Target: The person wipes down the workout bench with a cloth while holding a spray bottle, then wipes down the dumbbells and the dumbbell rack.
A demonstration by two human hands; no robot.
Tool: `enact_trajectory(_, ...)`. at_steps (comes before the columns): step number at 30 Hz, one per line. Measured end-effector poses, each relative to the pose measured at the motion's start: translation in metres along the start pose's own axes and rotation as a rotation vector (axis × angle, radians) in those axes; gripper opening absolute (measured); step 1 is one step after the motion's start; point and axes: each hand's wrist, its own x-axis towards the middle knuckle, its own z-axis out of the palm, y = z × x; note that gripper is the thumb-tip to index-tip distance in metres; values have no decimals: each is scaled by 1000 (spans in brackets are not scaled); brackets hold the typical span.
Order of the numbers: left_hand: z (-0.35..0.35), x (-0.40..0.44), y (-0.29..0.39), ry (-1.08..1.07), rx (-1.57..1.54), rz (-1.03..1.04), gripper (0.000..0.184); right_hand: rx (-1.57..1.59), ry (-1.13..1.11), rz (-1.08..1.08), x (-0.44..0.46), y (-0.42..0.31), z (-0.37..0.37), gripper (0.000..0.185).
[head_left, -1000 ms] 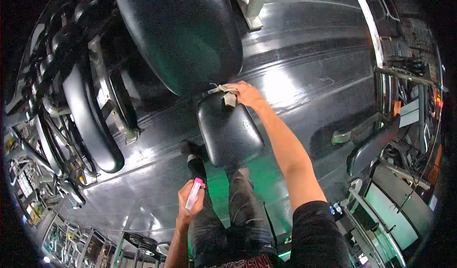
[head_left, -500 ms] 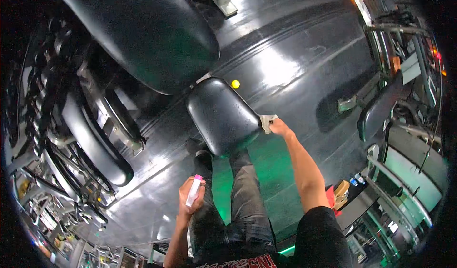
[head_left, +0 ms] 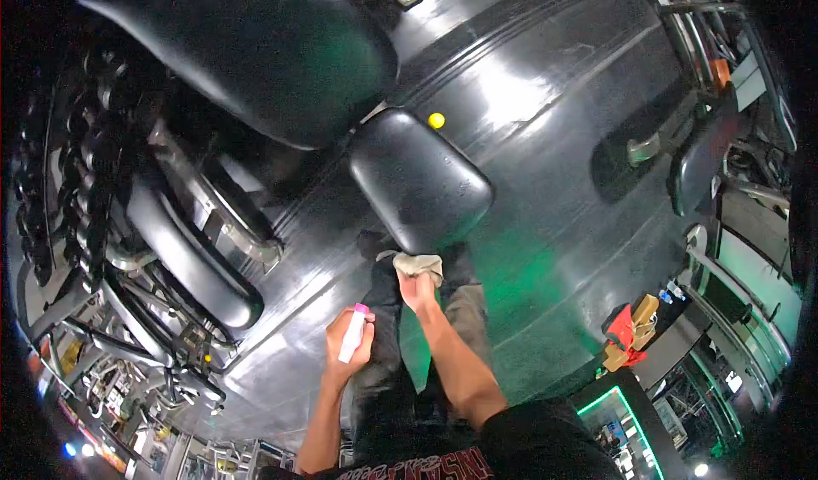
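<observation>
My left hand (head_left: 348, 340) is closed around a small white bottle with a pink cap (head_left: 354, 333), held above my left leg. A crumpled beige cloth (head_left: 417, 265) is gripped in my right hand (head_left: 417, 291), at the near edge of a black padded bench seat (head_left: 422, 182). Whether the cloth touches the seat edge I cannot tell. Small droplets or specks show on the seat's surface. Beyond the seat stands the bench's larger black backrest pad (head_left: 281, 54).
A yellow ball-like knob (head_left: 436, 120) sits beside the seat. Dumbbell racks (head_left: 94, 164) and another padded bench (head_left: 192, 250) are at left. At right are a black pad (head_left: 703, 160) and red and cardboard items (head_left: 629, 331) on the floor side.
My right hand has moved with the cloth from the seat's right corner leftward and down to its near edge. My left hand still holds the bottle; the view has shifted slightly.
</observation>
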Motion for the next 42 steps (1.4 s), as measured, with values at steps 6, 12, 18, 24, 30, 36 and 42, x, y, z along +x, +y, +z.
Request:
enact_trajectory(6,-19,-25,-16,88,-11,-42,9,423,329,144,38,49,46,19)
enact_trajectory(12,-30,-46,-34,140,33,-35,8,862,122,283,85,71,141,20)
enact_trajectory(18,-37,-57,-43,193,-49,-82,9,698,-70,480,109,93,198,25)
enact_trajectory(24,-29,-53,-29,227,-119,-32,8,-630,-520,118,36,40,270,33)
enact_trajectory(30,-16,-58,-17,217,-117,-2,12,-1696,-391,-1309,71,-100,293,27)
enact_trajectory(36,-10,-59,-16,214,-147,10,15,-2446,-547,-1262,108,-126,273,49)
enact_trajectory(42,-7,-56,-16,247,-108,72,18,-2293,-671,-1420,113,-118,266,52)
